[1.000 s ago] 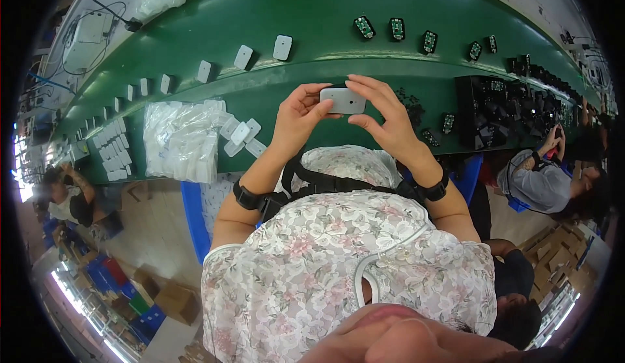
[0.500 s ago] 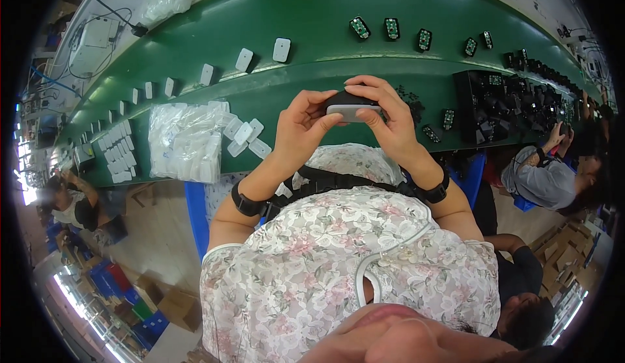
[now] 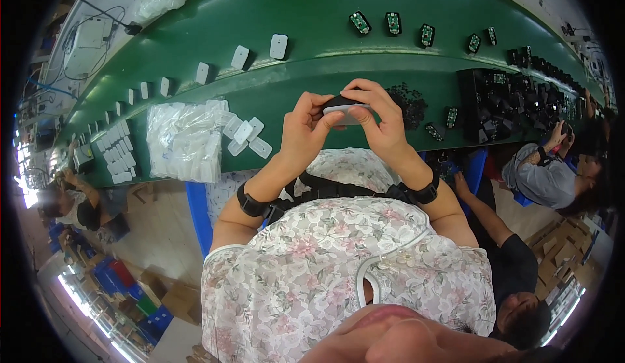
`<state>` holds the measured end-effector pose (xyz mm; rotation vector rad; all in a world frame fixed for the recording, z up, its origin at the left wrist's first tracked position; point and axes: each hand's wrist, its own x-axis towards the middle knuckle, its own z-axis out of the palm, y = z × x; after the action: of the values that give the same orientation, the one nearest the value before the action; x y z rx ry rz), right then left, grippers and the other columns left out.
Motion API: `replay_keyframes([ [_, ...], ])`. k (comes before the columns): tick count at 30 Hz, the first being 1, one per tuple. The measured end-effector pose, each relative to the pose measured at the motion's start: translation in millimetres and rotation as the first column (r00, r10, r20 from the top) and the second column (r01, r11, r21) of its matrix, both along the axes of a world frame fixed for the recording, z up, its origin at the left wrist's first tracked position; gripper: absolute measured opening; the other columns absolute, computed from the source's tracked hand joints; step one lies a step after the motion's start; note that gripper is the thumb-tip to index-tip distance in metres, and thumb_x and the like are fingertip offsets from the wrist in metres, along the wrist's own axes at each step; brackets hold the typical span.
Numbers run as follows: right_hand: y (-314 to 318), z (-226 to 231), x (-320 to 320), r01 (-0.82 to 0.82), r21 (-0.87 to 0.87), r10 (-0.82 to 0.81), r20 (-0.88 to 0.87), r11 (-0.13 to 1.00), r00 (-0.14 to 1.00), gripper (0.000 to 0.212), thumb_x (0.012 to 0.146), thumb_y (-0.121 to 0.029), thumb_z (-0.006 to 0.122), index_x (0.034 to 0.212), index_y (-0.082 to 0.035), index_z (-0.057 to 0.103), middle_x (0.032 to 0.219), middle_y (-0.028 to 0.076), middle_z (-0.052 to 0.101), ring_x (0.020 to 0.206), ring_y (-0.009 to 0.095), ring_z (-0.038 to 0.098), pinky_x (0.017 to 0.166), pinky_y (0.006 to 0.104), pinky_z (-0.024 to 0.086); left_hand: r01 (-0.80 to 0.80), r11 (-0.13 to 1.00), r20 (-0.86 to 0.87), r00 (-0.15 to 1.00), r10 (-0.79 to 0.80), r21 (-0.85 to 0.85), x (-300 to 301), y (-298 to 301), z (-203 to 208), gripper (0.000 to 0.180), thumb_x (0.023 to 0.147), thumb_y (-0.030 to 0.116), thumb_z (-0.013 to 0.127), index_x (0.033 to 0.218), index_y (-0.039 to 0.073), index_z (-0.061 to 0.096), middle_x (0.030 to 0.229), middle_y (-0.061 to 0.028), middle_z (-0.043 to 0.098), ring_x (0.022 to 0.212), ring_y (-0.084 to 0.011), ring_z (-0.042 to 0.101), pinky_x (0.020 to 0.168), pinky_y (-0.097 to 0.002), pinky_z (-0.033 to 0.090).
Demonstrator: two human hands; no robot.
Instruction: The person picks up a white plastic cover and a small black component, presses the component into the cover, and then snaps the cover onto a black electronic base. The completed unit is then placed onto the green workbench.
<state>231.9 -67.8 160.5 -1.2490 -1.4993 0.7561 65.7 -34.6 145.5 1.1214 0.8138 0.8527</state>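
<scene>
Between my two hands, above the green table, I hold a small rounded plastic case with a black body and a light grey-white cover facing me. My left hand is closed on its left end, thumb against the pale cover. The right hand grips the right end, with its fingers over the black top and the thumb on the cover. A heap of small black parts lies just right of my right hand. Loose white covers lie to the left of my left hand.
A clear bag of white covers sits left. White-topped units line the far left, and black shells with green circuit boards the far right. A black box of parts stands right. A co-worker's arm reaches in beside me.
The case in my hands has tilted slightly. At right, a co-worker's arm has extended toward the table beside me. The view has shifted a little.
</scene>
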Motion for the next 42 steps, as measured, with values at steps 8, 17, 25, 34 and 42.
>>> replay_keyframes([
  [8, -4.8, -7.1, 15.6, 0.030, -0.441, -0.218, -0.382, 0.897, 0.898, 0.022, 0.094, -0.018, 0.054, 0.104, -0.001, 0.063, 0.106, 0.011, 0.062, 0.098, 0.020, 0.058, 0.086, 0.0299, 0.044, 0.097, 0.966, 0.049, 0.995, -0.088, -0.239, 18.9, 11.4, -10.4, 0.019, 0.091, 0.006, 0.056, 0.102, -0.006, 0.046, 0.096, -0.0171, 0.063, 0.080, -0.0200, 0.065, 0.071, -0.0301, 0.056],
  [17, -16.3, -31.9, 33.0, 0.107, -0.471, -0.243, -0.239, 0.876, 0.940, 0.023, 0.095, -0.017, 0.051, 0.106, 0.000, 0.061, 0.108, 0.010, 0.063, 0.097, 0.017, 0.059, 0.086, 0.0299, 0.046, 0.149, 0.878, -0.007, 0.985, -0.171, -0.454, 38.2, -1.9, -22.1, 0.032, 0.092, 0.010, 0.055, 0.119, -0.008, 0.051, 0.097, -0.0145, 0.064, 0.080, -0.0215, 0.066, 0.072, -0.0301, 0.055],
  [25, -28.3, -41.3, 21.7, -0.007, -0.748, -0.264, -0.243, 0.663, 0.934, 0.027, 0.093, -0.013, 0.054, 0.117, 0.000, 0.054, 0.112, 0.009, 0.060, 0.095, 0.015, 0.058, 0.083, 0.0278, 0.047, 0.065, 0.766, -0.050, 0.991, -0.126, -0.639, 26.9, -21.1, -46.7, 0.032, 0.093, 0.012, 0.055, 0.116, -0.009, 0.053, 0.097, -0.0154, 0.065, 0.077, -0.0213, 0.067, 0.067, -0.0280, 0.055],
  [34, -34.2, -35.8, 19.9, -0.014, -0.580, -0.112, -0.180, 0.814, 0.977, 0.031, 0.089, -0.005, 0.055, 0.120, 0.000, 0.053, 0.125, 0.016, 0.053, 0.106, 0.021, 0.057, 0.085, 0.0297, 0.048, 0.026, 0.876, -0.080, 0.994, -0.074, -0.482, 19.8, -32.6, -41.9, 0.033, 0.091, 0.008, 0.056, 0.119, -0.010, 0.051, 0.103, -0.0164, 0.063, 0.086, -0.0220, 0.065, 0.072, -0.0311, 0.056],
  [42, -70.6, -45.1, 38.9, 0.318, -0.177, -0.260, 0.287, 0.931, 0.922, 0.052, 0.087, -0.014, 0.061, 0.132, 0.003, 0.041, 0.130, 0.019, 0.048, 0.115, 0.030, 0.051, 0.097, 0.0379, 0.041, 0.029, 0.888, -0.057, 0.996, -0.062, -0.459, 52.0, -9.7, -89.7, 0.034, 0.094, 0.017, 0.053, 0.115, -0.011, 0.051, 0.091, -0.0164, 0.065, 0.075, -0.0207, 0.067, 0.069, -0.0283, 0.054],
])
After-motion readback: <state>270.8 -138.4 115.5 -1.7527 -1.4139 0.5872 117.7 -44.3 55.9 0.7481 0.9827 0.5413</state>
